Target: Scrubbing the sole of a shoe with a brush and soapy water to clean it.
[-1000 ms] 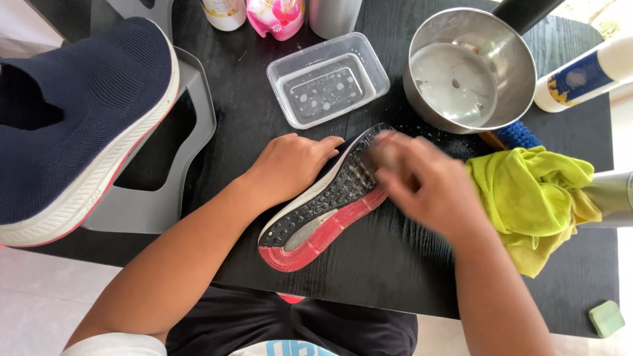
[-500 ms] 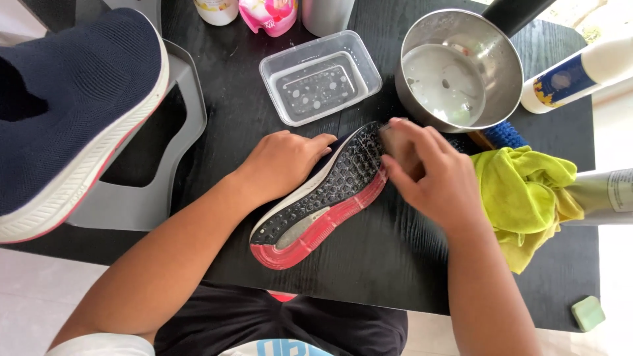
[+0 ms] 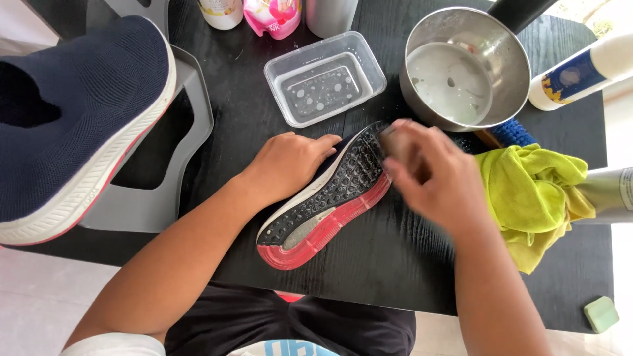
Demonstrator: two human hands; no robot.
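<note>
Motion blur smears the right hand (image 3: 435, 178), hiding whatever it grips.
</note>
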